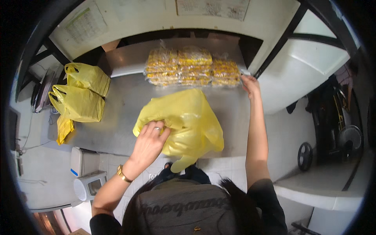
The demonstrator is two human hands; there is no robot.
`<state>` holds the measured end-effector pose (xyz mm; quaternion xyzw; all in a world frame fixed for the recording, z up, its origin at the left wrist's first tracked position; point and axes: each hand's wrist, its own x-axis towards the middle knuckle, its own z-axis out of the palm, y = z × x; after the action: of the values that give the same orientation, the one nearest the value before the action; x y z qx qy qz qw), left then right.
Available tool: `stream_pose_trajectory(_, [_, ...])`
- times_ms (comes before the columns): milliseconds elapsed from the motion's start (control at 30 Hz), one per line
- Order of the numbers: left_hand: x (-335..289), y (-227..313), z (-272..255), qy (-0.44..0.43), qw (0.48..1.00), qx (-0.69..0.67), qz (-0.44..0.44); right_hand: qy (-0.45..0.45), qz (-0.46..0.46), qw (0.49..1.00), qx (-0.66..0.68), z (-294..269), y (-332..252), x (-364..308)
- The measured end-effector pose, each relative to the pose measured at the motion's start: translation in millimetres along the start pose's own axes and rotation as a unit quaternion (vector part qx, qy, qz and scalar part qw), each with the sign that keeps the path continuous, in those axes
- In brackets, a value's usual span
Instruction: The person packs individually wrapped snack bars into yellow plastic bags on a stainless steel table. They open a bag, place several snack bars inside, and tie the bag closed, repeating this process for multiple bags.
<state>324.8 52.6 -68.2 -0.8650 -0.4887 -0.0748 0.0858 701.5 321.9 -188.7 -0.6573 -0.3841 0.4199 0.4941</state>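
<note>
A yellow plastic carrier bag (196, 129) stands in front of me at the near side of the metal table, bulging as if something is inside; its contents are hidden. My left hand (150, 137) is closed on the bag's left side, gathering the film in its fingers. Farther back, clear-wrapped packs (194, 68) with yellow and orange contents sit in stacked rows. My right hand (250, 85) reaches to the right end of those packs, thumb and fingers apart, its fingertips at the edge of the rightmost stack (226, 73).
Two filled yellow bags (80, 103) stand at the table's left, beside a flat folded yellow bag (64, 128). The metal table (121, 135) meets a white partition with papers (213, 8) behind. A white stool (90, 186) is at lower left, a black wheel (305, 156) at right.
</note>
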Motion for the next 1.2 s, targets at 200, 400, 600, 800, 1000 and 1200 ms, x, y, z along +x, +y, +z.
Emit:
stream_pose_trajectory(200, [-21.0, -9.6, -8.9, 0.124, 0.935, -0.022, -0.331, -0.011, 0.035, 0.983, -0.179, 86.3, 28.0, 124.8])
stream_pose_trajectory(400, [-21.9, -24.7, 2.4, 0.109, 0.838, -0.327, -0.422, -0.026, 0.019, 0.931, -0.364, 93.6, 41.8, 215.4])
stream_pose_trajectory(600, [-39.4, -32.5, -1.0, 0.123, 0.87, -0.244, -0.411, -0.22, 0.183, 0.935, -0.208, 115.9, 4.1, 162.6])
stream_pose_trajectory(800, [-36.9, -41.2, -18.4, 0.034, 0.825, -0.332, -0.456, -0.244, 0.189, 0.946, -0.099, 89.6, -15.5, 137.8])
stream_pose_trajectory(1000, [-43.8, -57.0, -7.6, 0.137, 0.596, -0.708, -0.353, -0.24, 0.051, 0.968, 0.05, 55.4, -28.5, 59.0])
stream_pose_trajectory(1200, [-46.6, -62.3, -21.3, 0.103, 0.514, -0.789, -0.321, -0.137, 0.014, 0.953, 0.27, -57.1, -93.3, -84.0])
